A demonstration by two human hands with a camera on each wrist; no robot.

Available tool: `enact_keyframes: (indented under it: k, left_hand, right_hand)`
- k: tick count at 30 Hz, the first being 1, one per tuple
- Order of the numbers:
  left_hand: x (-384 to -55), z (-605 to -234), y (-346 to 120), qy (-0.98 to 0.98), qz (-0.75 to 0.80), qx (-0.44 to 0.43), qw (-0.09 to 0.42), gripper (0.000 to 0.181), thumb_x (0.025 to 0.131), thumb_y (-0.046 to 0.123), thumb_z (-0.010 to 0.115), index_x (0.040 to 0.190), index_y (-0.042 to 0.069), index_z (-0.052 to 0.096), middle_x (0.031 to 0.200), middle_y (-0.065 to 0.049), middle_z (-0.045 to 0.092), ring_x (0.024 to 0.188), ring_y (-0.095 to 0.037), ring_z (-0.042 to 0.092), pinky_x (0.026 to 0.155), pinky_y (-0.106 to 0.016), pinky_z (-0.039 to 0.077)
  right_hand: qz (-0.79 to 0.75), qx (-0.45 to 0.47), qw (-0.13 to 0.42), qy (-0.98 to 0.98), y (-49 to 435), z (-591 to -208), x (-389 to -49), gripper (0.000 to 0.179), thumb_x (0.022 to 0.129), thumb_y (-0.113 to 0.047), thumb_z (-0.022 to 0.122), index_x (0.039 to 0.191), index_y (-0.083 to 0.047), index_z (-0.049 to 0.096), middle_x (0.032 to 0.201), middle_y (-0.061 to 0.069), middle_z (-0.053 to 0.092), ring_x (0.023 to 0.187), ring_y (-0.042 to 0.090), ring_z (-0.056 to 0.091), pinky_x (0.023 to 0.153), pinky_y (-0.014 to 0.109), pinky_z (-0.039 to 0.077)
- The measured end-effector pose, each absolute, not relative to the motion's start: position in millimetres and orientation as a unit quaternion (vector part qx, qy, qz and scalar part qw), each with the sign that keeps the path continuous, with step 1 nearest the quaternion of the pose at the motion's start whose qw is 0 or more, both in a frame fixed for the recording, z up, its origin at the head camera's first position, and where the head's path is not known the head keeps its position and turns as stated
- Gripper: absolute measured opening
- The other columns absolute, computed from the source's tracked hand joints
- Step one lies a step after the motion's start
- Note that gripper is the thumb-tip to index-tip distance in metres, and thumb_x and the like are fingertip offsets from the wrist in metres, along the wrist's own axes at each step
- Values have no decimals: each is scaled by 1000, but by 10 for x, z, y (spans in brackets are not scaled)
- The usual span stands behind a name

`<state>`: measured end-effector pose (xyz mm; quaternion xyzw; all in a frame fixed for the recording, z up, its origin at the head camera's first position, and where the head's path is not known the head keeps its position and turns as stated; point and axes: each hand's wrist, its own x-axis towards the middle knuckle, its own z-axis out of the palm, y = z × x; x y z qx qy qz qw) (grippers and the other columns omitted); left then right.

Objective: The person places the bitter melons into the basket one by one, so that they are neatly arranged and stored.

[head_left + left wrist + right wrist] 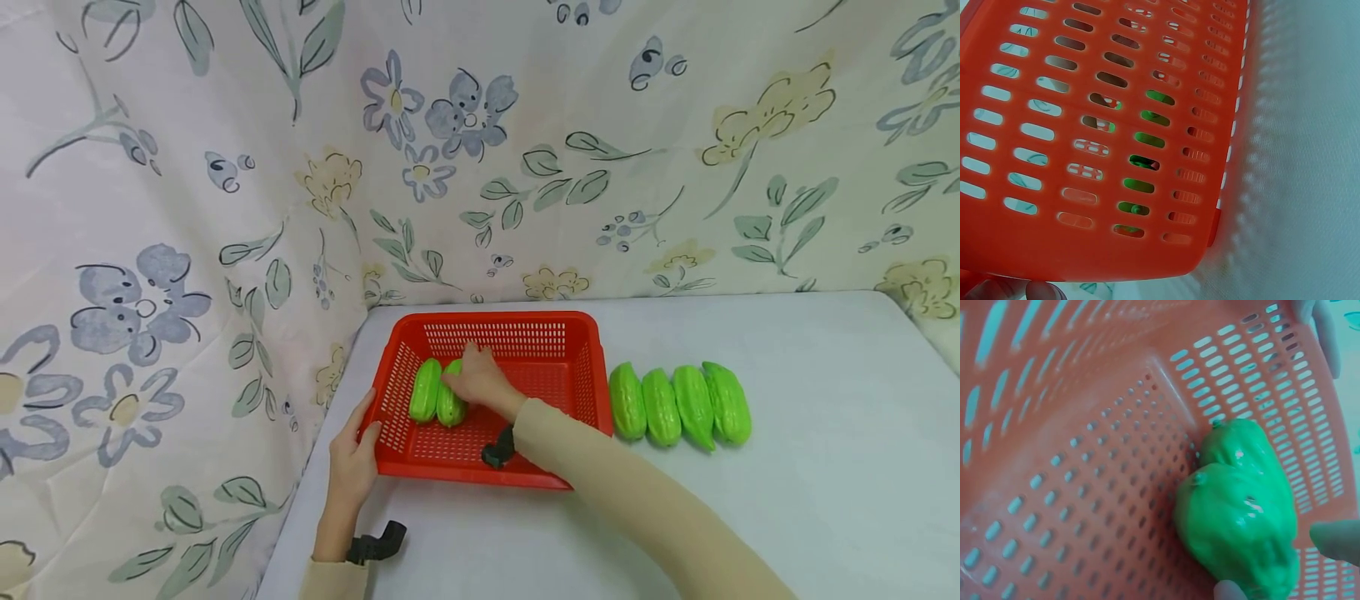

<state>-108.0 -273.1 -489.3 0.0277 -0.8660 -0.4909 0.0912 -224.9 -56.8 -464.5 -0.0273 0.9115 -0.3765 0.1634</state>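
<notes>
Here it's two glossy green gourds (426,392) near the left edge of the red basket (491,317), four more (693,407) outside its right!

Creased floral cloth (555,242) — a curtain, perhaps — backs a white tabletop (832,417); the light is even.

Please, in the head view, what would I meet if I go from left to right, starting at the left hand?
Left hand → first green gourd, inside the red plastic basket → second green gourd, with the right hand over it → row of four green gourds outside the basket.
</notes>
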Motion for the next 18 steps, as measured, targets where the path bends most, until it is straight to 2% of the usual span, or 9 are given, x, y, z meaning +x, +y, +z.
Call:
enact_keyframes:
  k: [5, 9, 12, 15, 18]
  left_hand:
    - [-1085, -4903, -2735, -869, -486, 36, 88, 53, 109, 13, 46, 160, 24, 44, 160, -13, 49, 106, -33, 65, 80, -17, 55]
    - [-1086, -4906, -2735, -869, -485, 37, 87, 53, 109, 13, 46, 160, 24, 44, 159, -13, 49, 102, -33, 65, 78, -18, 56]
    - [-1088, -4906, -2735, -869, -486, 36, 87, 52, 109, 14, 46, 160, 24, 44, 159, -13, 49, 103, -33, 65, 79, -18, 56]
    - [-1086, -4907, -2737, -869, -485, 35, 89, 52, 109, 14, 46, 160, 25, 45, 159, -12, 50, 102, -33, 65, 79, -19, 57]
    - [-1089, -4910, -2737, -870, -484, 32, 91, 52, 109, 13, 46, 160, 24, 44, 158, -12, 50, 102, -33, 66, 78, -18, 56]
  right_hand:
    - [-379, -53, 144, 913, -540, -4546, -2249, 62, 99, -38, 68, 141, 3, 48, 130, 24, 56, 96, 29, 61, 82, 41, 56]
    - [-394, -87, 133, 905, -538, -4440, -2211, 64, 100, -39, 66, 145, 4, 48, 140, 25, 56, 114, 32, 60, 98, 47, 54]
    - [-402, -108, 131, 900, -548, -4342, -2167, 66, 101, -39, 65, 149, 2, 47, 146, 22, 54, 126, 31, 57, 107, 47, 51]
    - [-409, -126, 129, 895, -561, -4230, -2111, 65, 101, -40, 65, 150, 0, 47, 147, 18, 55, 126, 29, 56, 106, 45, 51]
    - [-420, -138, 127, 888, -570, -4124, -2055, 65, 101, -41, 66, 149, -1, 48, 146, 17, 55, 120, 28, 60, 100, 42, 54]
